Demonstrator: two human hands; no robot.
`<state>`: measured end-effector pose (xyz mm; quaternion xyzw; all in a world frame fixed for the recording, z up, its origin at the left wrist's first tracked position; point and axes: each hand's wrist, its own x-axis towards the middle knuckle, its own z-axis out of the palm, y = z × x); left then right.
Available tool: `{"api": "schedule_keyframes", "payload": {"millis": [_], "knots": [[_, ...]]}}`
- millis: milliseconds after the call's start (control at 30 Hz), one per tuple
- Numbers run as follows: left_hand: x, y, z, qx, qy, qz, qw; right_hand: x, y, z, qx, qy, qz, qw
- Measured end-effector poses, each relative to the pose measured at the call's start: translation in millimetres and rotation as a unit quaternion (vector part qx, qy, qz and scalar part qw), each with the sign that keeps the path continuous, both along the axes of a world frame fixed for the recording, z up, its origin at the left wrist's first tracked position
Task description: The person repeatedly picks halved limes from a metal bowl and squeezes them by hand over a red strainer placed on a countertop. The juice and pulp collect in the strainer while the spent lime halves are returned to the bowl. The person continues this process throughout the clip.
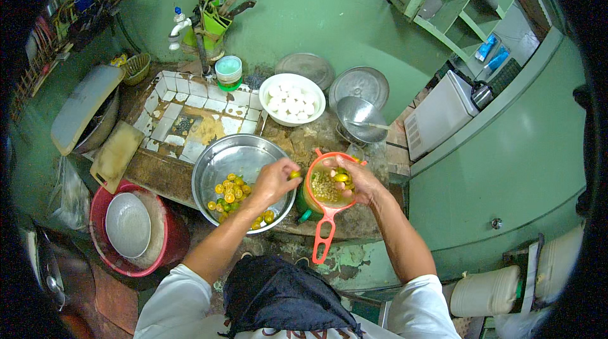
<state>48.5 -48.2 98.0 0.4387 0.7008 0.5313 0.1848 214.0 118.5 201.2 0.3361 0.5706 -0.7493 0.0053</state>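
Note:
My left hand (276, 182) pinches a piece of small yellow-green citrus (295, 174) between the steel basin and the strainer. Several citrus pieces sit in my right hand (356, 180), held over the right side of an orange plastic strainer (324, 225). Pale seeds (325, 186) and cloudy liquid show within the strainer's bowl. It rests on a green pitcher (304, 215), mostly hidden beneath it. In the wide steel basin (200, 177) lie cut citrus halves (232, 192), some orange inside, some with green skin; my left forearm covers part of them.
Behind the strainer stands a white bowl of peeled eggs (291, 101). A metal wok with a ladle (361, 120) is at the right. A tiled sink (190, 116) and a cutting board (116, 156) lie left. Below them, a red tub (164, 249) holds a metal bowl (128, 225).

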Motion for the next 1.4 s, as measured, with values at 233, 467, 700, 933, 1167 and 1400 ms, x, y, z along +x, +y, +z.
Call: {"api": "schedule_keyframes", "payload": {"millis": [233, 467, 700, 933, 1167, 1400], "knots": [[40, 44, 53, 0.091, 0.089, -0.002, 0.992, -6, 0, 6, 0.355, -0.009, 0.151, 0.922], [45, 42, 59, 0.114, 0.099, -0.037, 0.988, -1, -2, 25, 0.484, -0.04, 0.186, 0.854], [-15, -1, 22, -0.047, 0.082, -0.052, 0.994, 4, 8, -5, 0.649, -0.098, 0.199, 0.727], [-25, -29, -65, -0.249, 0.224, -0.148, 0.93, -2, 28, -29, 0.317, -0.106, 0.031, 0.942], [-9, -18, -91, -0.367, 0.299, -0.227, 0.851, -1, 19, -42, -0.39, 0.303, -0.085, 0.865], [-10, -20, -78, -0.395, 0.315, -0.236, 0.83, -14, -4, -50, -0.436, 0.269, -0.199, 0.835]]}}
